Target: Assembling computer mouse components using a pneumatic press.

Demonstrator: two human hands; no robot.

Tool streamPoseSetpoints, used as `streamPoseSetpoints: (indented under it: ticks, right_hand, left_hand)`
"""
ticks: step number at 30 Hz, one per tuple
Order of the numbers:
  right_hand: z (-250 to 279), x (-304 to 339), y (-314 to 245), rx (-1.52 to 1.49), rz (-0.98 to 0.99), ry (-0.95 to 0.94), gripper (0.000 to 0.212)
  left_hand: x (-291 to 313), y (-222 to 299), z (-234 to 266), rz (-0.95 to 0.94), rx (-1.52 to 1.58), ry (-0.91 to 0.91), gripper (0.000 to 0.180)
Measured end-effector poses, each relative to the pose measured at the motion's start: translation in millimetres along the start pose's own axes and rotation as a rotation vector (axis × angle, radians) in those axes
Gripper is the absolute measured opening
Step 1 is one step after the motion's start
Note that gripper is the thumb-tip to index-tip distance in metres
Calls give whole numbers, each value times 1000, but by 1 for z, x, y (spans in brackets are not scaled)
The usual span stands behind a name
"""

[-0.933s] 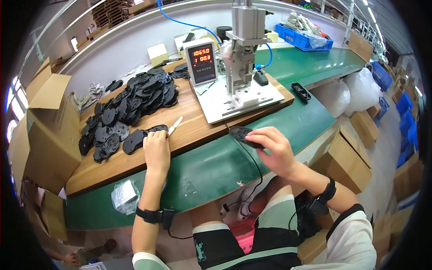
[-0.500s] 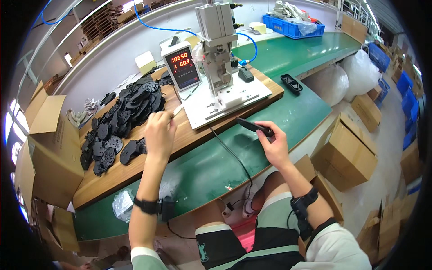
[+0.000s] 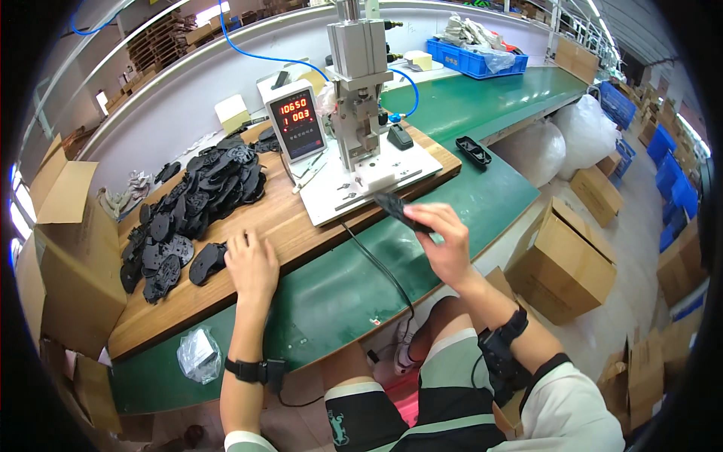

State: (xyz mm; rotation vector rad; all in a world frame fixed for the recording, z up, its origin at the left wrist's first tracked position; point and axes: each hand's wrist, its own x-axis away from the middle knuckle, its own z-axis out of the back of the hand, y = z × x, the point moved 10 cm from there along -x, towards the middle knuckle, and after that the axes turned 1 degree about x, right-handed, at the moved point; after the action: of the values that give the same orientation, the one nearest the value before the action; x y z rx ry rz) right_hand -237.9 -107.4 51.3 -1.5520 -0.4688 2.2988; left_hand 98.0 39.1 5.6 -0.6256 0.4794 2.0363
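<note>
My right hand (image 3: 444, 237) is closed on a flat black plastic part (image 3: 393, 206), tilted in front of the press's white base. My left hand (image 3: 251, 265) rests low over the wooden board with its fingers apart, holding nothing that shows. A loose black plastic piece (image 3: 208, 263) lies right beside its fingertips; whether they touch cannot be made out. Behind it spreads a heap of black plastic parts (image 3: 203, 188). A thin pale tool (image 3: 310, 172) lies by the left edge of the white base plate (image 3: 331, 207), under the grey metal press (image 3: 360, 98).
A counter box (image 3: 295, 120) with red digits stands left of the press. On the green table (image 3: 339, 301) lie a black tray-like part (image 3: 473, 152) and a clear plastic bag (image 3: 199, 355). Open cartons (image 3: 83, 264) stand left; a blue crate (image 3: 478, 59) sits behind. A cable (image 3: 384, 264) crosses the front.
My left hand has let go of the thin pale tool, now lying by the base plate, and moved down-left to the loose black piece. My right hand has tilted its part.
</note>
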Motion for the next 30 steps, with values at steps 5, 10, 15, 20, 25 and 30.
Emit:
streamPoseSetpoints:
  ticks: [5,10,15,20,25,30]
  right_hand:
    - [-40,-58,8,298,172,-99,37]
    - [-69,-72,35,298,149,-245,34]
    - [-75,-85,37,323,118,-436,32]
    - [-86,-95,26,351,189,-478,30]
    - [-77,-86,33,397,218,-424,29]
    - [-93,-83,29,481,173,-546,31]
  left_hand:
    - [12,-4,-2,-34,155,-74,45]
    - [8,6,14,-95,264,-55,41]
    - [0,-28,32,50,99,144,50]
    - [11,-98,-8,266,65,43,55]
    - [5,-82,-6,285,80,-33,52]
    - [6,-93,5,354,75,21,47]
